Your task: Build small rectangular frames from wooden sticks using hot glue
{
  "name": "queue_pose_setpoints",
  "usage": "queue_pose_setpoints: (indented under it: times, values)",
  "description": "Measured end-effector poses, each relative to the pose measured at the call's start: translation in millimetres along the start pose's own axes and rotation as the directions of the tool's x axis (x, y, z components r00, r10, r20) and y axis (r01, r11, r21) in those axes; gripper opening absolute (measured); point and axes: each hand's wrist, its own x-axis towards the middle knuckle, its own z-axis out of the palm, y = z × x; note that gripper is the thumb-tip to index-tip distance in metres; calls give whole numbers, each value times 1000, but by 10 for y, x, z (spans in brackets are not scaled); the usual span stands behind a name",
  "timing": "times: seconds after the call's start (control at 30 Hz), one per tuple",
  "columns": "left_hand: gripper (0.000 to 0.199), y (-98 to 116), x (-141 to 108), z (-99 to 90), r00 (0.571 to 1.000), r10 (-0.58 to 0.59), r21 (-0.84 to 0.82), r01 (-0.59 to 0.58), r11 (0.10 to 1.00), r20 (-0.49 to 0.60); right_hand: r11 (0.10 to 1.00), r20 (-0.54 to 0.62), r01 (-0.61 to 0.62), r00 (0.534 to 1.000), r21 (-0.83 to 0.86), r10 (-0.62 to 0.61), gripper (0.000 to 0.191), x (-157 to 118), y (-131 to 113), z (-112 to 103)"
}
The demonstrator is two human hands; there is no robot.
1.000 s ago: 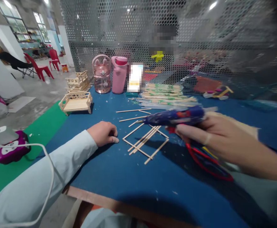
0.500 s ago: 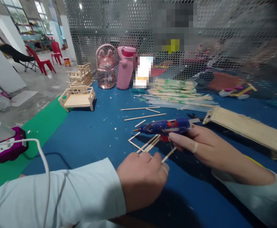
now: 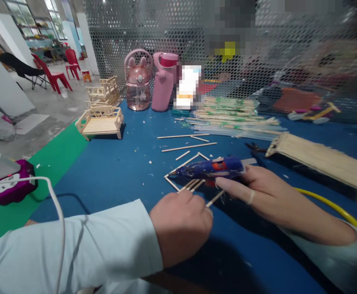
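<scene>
My right hand point(image 3: 265, 196) is wrapped around a blue hot glue gun point(image 3: 210, 167), which points left. The gun's nozzle is at the left corner of a frame of thin wooden sticks point(image 3: 172, 183) on the blue tabletop; whether it touches cannot be made out. My left hand point(image 3: 182, 226) is closed over the near end of the frame and several parallel sticks, its fingertips hidden under the knuckles. Several loose wooden sticks point(image 3: 189, 147) lie just beyond the gun.
A small wooden bench model point(image 3: 100, 122) stands at the left, and a longer slatted wooden piece point(image 3: 322, 161) at the right. Bundled sticks point(image 3: 230, 116), two pink bottles point(image 3: 162, 85) and a metal mesh point(image 3: 111, 41) are at the back. A white cable point(image 3: 54, 200) crosses my left sleeve.
My right hand has lowered the glue gun, bringing its nozzle to the frame's left corner. My left hand stays closed over the sticks. The view has shifted slightly.
</scene>
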Motion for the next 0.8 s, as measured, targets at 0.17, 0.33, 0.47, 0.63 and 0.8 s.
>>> queue_pose_setpoints:
  times: [0.17, 0.33, 0.47, 0.63, 0.8]
  values:
    - [22, 2, 1, -15, 1000, 8, 4, -8, 1000, 27, 1000, 17, -25, 1000, 5, 24, 39, 1, -12, 24]
    - [21, 10, -1, -7, 1000, 13, -8, -12, 1000, 19, 1000, 7, -7, 1000, -24, 8, 37, 12, -36, 32]
    - [21, 13, 0, 2, 1000, 3, -14, -2, 1000, 10, 999, 3, 1, 1000, -51, -1, 38, 12, -53, 23]
    - [25, 16, 1, 6, 1000, -11, -14, 11, 1000, -5, 998, -13, 19, 1000, -65, -20, 38, 6, -55, 18]
    - [25, 19, 0, 8, 1000, -7, -12, 7, 1000, -24, 997, -6, 50, 999, -53, -50, 34, 16, -47, 38]
